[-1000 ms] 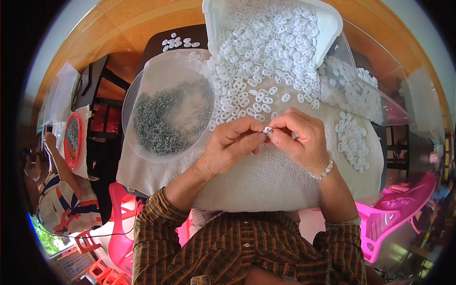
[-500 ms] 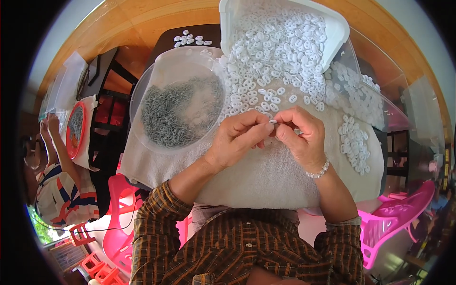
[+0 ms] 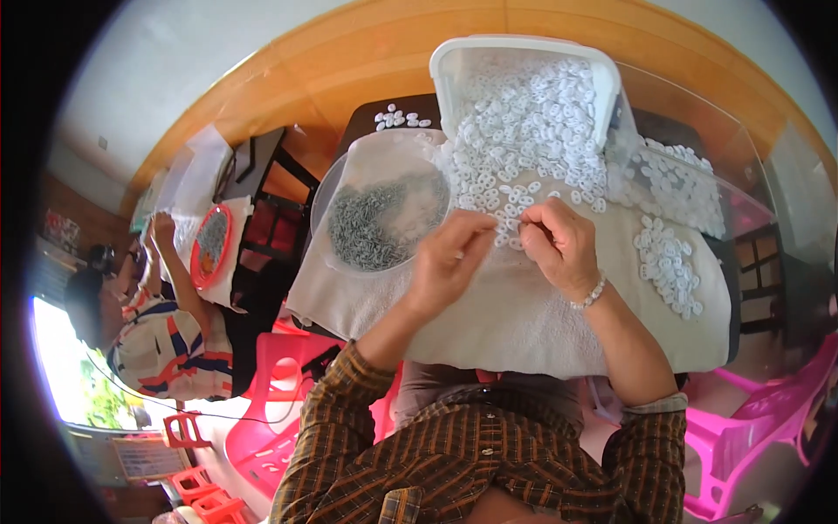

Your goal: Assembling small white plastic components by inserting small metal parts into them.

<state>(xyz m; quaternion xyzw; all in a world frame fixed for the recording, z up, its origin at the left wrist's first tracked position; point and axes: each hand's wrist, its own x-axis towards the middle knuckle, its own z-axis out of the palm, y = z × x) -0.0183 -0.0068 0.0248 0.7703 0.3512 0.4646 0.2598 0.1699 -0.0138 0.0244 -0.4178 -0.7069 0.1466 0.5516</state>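
Note:
My left hand (image 3: 449,262) hovers over the beige towel, between the tray of grey pieces and my right hand. Its thumb and forefinger point right, loosely stretched and slightly blurred, with nothing plainly held. My right hand (image 3: 563,249) has its fingers curled and thumb pressed in a pinch; whatever it grips is hidden. Close beyond both hands, small white oval plastic pieces with two holes (image 3: 519,199) spill out of a tipped white bin (image 3: 439,83). On the left, a round clear tray (image 3: 316,218) contains many small grey screw-like pieces (image 3: 367,229).
A separate pile of white ovals (image 3: 668,266) lies on the towel (image 3: 524,323) at right. A clear container (image 3: 742,196) with more ovals stands behind it. Several ovals (image 3: 397,118) rest at the table's far left. Another person (image 3: 179,332) sits left beside a red-rimmed tray (image 3: 229,249).
The hands, which met at a small white piece, have come apart. My left hand has drawn away leftward and its fingers have loosened. The whole view has shifted.

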